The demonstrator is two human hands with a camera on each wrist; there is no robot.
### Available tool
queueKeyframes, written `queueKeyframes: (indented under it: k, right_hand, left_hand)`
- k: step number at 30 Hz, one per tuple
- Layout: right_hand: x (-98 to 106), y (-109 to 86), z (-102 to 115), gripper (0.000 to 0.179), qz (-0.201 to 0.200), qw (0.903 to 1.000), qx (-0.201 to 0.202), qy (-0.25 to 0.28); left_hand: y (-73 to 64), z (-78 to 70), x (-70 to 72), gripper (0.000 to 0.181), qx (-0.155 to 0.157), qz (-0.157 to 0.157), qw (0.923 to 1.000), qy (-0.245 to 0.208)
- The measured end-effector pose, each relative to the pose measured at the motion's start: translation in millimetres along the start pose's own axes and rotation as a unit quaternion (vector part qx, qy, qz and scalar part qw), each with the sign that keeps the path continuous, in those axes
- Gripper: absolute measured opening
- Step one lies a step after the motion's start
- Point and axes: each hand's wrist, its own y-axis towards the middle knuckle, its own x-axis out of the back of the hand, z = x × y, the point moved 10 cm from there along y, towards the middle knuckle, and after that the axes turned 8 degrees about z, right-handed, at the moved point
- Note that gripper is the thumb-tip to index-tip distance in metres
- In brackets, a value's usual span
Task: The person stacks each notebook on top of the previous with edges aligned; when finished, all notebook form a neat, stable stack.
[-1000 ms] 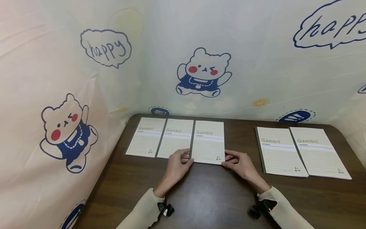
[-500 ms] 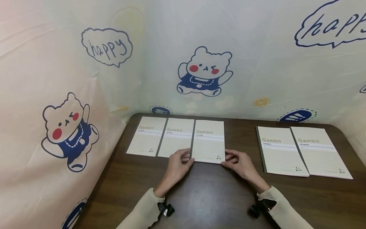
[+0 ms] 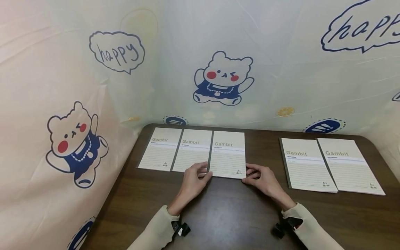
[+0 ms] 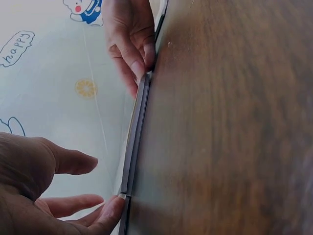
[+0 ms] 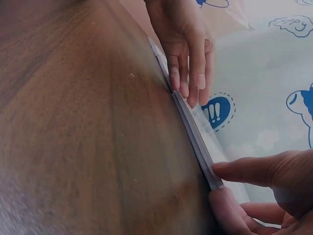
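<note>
A cream Gambit notebook (image 3: 228,156) with a dark spine lies flat at the right end of a row of three. My left hand (image 3: 195,180) is at its lower left corner, fingers touching the spine side and overlapping the middle notebook (image 3: 192,149). In the left wrist view, the thumb of my left hand (image 4: 34,186) stands apart from the fingers. My right hand (image 3: 262,180) touches the lower right corner. In the right wrist view, the thumb of my right hand (image 5: 264,176) rests at the notebook's near edge, its fingers beside the corner.
The leftmost notebook (image 3: 160,149) completes the row at the back left. To the right lie two more notebooks, one (image 3: 307,166) beside the other (image 3: 350,166). The brown wooden table (image 3: 225,215) meets a printed cloth curtain (image 3: 265,83) at its back edge.
</note>
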Motion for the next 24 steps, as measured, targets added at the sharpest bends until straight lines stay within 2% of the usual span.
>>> queueKeyframes:
  k: [7, 10, 12, 15, 18, 24]
  right_hand:
    - [5, 0.2, 3, 0.055, -0.008, 0.9998, 0.003, -0.016]
    - [11, -0.8, 7, 0.048, -0.033, 0.9990, 0.009, -0.028]
    - [16, -1.2, 11, 0.043, -0.054, 0.9969, 0.018, -0.054]
    - [19, -1.4, 22, 0.036, -0.082, 0.9914, 0.046, -0.091]
    - [17, 0.2, 37, 0.031, -0.094, 0.9857, 0.087, -0.110]
    - [-1, 8.5, 69, 0.026, -0.073, 0.9774, 0.159, -0.119]
  left_hand:
    - [-1.0, 7.8, 10.8, 0.042, 0.009, -0.004, 1.0000, 0.000]
    - [-1.4, 10.8, 20.1, 0.042, 0.007, -0.010, 0.9999, 0.009]
    - [-1.6, 13.5, 27.4, 0.041, 0.009, -0.016, 0.9997, 0.018]
    - [-2.2, 17.0, 39.3, 0.038, 0.016, -0.025, 0.9990, 0.033]
    - [-3.9, 18.5, 51.7, 0.034, 0.013, -0.036, 0.9976, 0.058]
    - [-7.7, 15.4, 73.0, 0.031, -0.022, -0.056, 0.9883, 0.140]
